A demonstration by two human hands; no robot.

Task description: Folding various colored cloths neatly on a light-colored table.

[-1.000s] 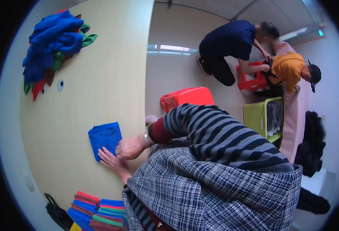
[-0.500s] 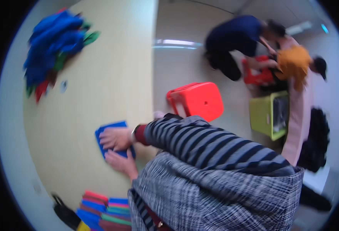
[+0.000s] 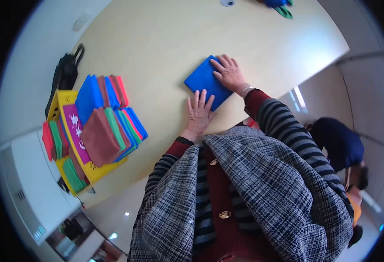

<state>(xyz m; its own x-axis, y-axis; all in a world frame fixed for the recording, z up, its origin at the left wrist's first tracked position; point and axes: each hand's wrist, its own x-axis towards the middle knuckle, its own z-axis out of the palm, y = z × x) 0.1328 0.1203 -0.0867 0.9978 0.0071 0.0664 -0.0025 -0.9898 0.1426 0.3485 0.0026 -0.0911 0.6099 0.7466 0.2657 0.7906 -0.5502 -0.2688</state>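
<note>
A folded blue cloth [image 3: 202, 79] lies flat on the pale wooden table [image 3: 165, 39]. My right hand [image 3: 229, 72] rests flat on the cloth's far right corner, fingers spread. My left hand [image 3: 199, 112] lies flat on the table at the cloth's near edge, its fingertips touching the cloth. Neither hand grips anything. Both sleeves are striped with dark red cuffs, and a checked grey vest fills the lower part of the view.
A yellow basket [image 3: 65, 102] at the left holds several folded cloths [image 3: 107, 124] in blue, brown, green and red. A black bag [image 3: 65, 72] lies behind it. A loose cloth pile [image 3: 279, 5] sits at the far table edge. Other people [image 3: 340, 146] crouch at the right.
The view has swung round strongly, so the basket now sits at the left. Both hands have stayed on the blue cloth, pressing it flat.
</note>
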